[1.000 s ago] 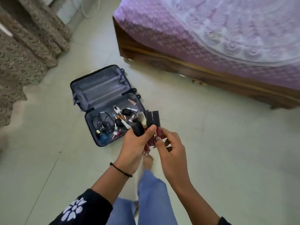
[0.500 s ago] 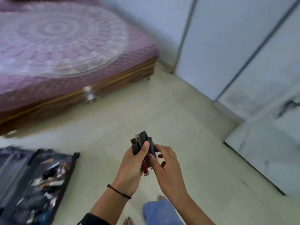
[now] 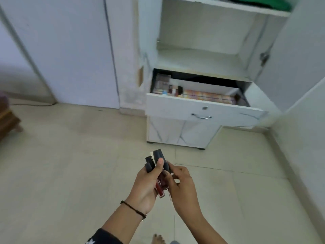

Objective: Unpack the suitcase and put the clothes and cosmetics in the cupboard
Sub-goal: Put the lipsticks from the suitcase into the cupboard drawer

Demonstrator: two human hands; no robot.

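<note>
dark-capped red lipstick tubes (image 3: 159, 173) bunched upright, white cupboard (image 3: 202, 55) drawer (image 3: 202, 110) open

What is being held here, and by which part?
A bundle of lip gloss tubes: the left hand grips their middles, thumb on the dark caps; the right hand pinches the bundle's side.

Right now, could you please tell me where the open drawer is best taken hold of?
By the metal handle centred on the drawer front, below the round lock. Come from the front and hook it from underneath: it lies level and bows out from the panel.
</note>
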